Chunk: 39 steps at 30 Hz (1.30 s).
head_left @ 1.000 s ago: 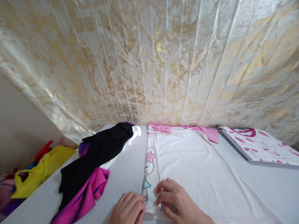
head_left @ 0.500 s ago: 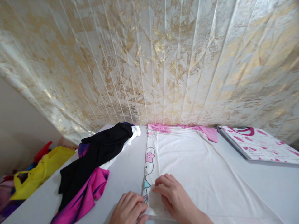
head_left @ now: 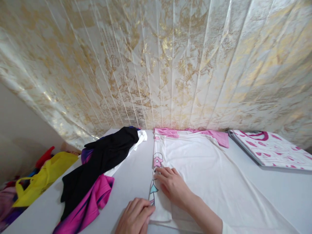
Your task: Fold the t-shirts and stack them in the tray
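Fingers of the right hand (head_left: 174,188) rested loosely bent, unclenched, on the shirt's (head_left: 202,175) printed strip; those of the left hand (head_left: 135,214) touched its edge near the hem, pinching or not, unclear. It lay on the table (head_left: 136,172).

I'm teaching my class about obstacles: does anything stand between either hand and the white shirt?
Nothing visible does: the right hand is on the print of the white shirt, and the left hand touches its left edge near the hem. The black garment lies to the left, apart from the shirt.
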Each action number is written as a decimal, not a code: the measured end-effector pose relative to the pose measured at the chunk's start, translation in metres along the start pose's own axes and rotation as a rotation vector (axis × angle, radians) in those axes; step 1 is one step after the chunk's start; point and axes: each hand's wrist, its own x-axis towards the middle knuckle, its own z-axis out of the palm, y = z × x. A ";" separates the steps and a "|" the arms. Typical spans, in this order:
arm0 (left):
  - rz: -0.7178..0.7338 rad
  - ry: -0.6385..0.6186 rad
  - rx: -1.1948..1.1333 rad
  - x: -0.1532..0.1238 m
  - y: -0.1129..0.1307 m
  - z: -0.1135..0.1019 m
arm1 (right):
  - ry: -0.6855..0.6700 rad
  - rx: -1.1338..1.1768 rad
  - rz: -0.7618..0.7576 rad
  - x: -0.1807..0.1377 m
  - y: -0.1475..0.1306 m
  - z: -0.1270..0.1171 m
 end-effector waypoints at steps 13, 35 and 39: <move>0.000 -0.039 0.151 0.008 0.007 -0.009 | 0.039 0.318 -0.051 -0.063 -0.016 0.014; -0.191 0.055 0.054 0.008 0.007 0.003 | 0.133 0.210 -0.016 -0.051 -0.024 0.022; -0.132 -0.004 0.049 0.009 0.007 -0.001 | 0.166 0.282 0.046 -0.051 -0.019 0.024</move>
